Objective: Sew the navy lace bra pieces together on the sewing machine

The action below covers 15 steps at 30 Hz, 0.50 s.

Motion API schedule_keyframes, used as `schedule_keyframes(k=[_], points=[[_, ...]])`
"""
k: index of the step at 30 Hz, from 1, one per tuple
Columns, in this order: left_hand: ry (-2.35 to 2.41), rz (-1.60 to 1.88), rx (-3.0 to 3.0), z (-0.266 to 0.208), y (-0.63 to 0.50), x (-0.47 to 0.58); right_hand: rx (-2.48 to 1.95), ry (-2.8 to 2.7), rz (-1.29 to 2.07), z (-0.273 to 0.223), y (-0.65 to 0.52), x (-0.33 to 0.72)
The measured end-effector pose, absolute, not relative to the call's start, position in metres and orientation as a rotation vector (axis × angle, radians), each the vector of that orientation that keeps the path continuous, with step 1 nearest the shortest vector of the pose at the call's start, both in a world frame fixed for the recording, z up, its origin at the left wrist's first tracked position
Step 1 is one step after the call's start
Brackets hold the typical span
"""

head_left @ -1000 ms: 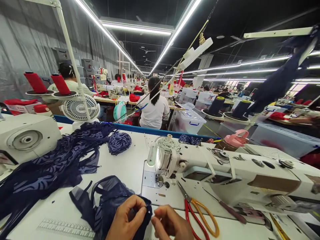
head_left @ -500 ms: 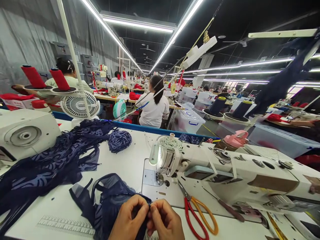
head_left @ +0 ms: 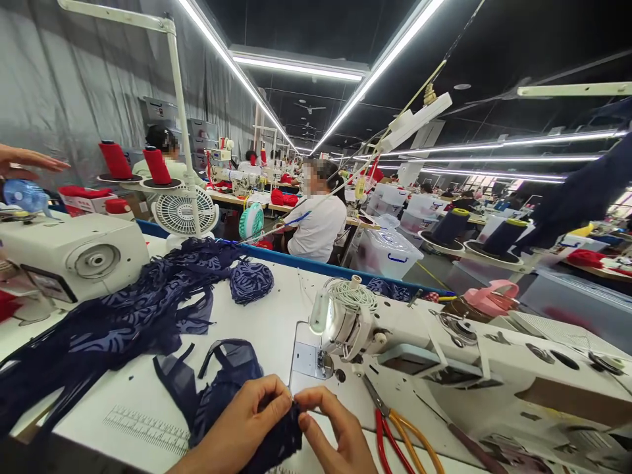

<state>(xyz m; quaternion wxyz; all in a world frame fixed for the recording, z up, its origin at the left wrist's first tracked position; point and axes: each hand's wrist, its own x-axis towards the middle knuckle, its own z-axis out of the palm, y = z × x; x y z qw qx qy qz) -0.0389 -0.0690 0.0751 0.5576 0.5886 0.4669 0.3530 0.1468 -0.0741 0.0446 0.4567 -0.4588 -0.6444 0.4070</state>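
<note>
A navy sheer fabric piece, with loose straps at its far side, lies bunched on the white table below the sewing machine's needle area. My left hand is closed, thumb and forefinger pinching the piece's right edge. Close against those fingertips, my right hand has its bent forefinger and thumb at the same edge, the dark cloth between their tips. Both hands hide part of the fabric. Scissors with one red and one orange handle lie right of my right hand.
The white sewing machine stands at the right. A navy fabric heap and a rolled navy bundle lie on the left and back. A printed ruler marks the table. Another person's hand shows at far left; a co-worker sits ahead.
The view has turned left. My right forefinger and thumb have spread somewhat at the fabric edge. A person's hand has appeared at far left, and the co-worker ahead has turned their head.
</note>
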Motion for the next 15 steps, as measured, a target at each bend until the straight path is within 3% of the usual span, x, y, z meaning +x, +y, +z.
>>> schedule_keyframes(k=[4,9,15], points=[[1.146,0.809,1.445,0.082,-0.071,-0.046,-1.069,-1.642,0.938,0.045,-0.073,0.134],[1.216,0.828,1.455,0.077,-0.075,-0.045,-1.046,-1.663,0.593,0.053,-0.080,0.126],[1.186,0.931,1.653,0.053,-0.079,-0.030,-1.259,-1.593,0.894,0.030,-0.086,0.124]])
